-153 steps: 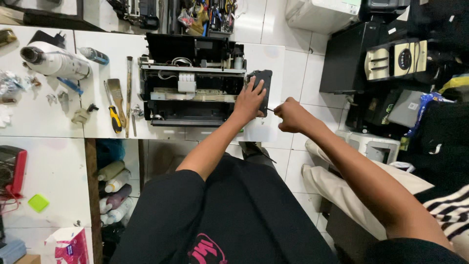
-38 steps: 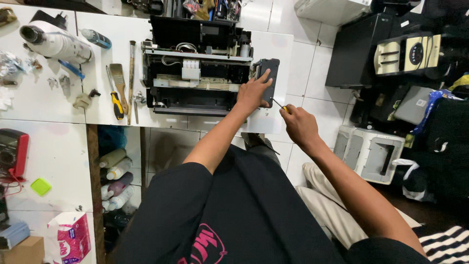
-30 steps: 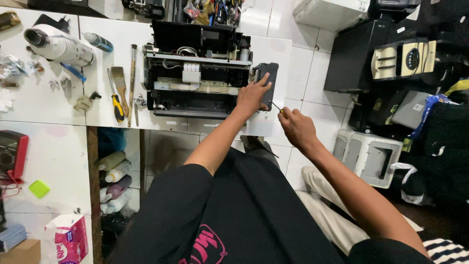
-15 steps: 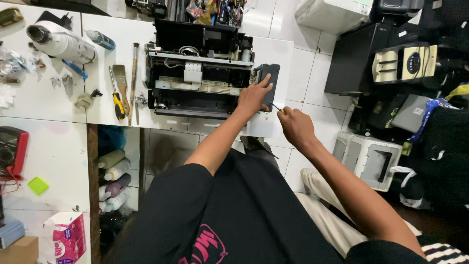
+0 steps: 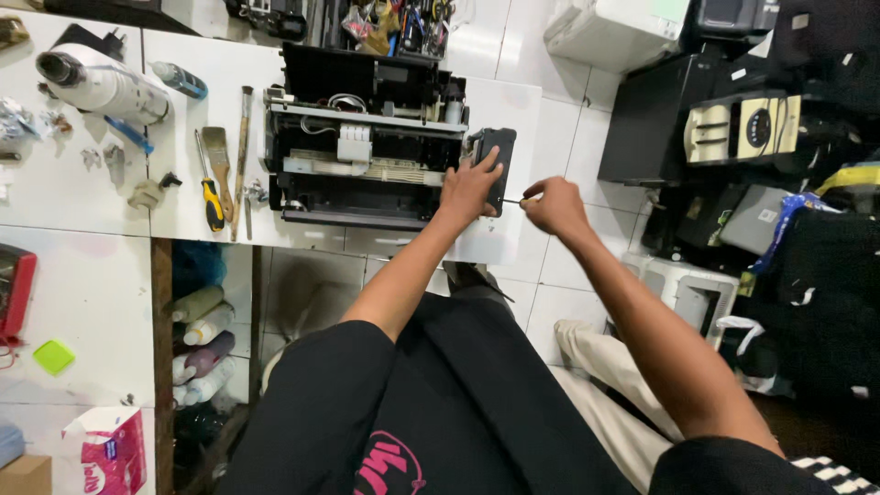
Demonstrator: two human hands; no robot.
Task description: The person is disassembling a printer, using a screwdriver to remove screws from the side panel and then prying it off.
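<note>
On the white table [image 5: 110,192], an opened black printer [image 5: 367,147] lies with its long axis across the view. At its right end stands a dark panel [image 5: 495,160], long axis running away from the person. Left hand [image 5: 469,188] lies flat on that panel, fingers spread. Right hand [image 5: 555,206] is closed around a thin screwdriver [image 5: 524,200], shaft level, tip pointing left at the panel's edge. Bottom left sits a pink-and-white tissue pack [image 5: 105,454]; beside it lies a small green square [image 5: 53,356].
</note>
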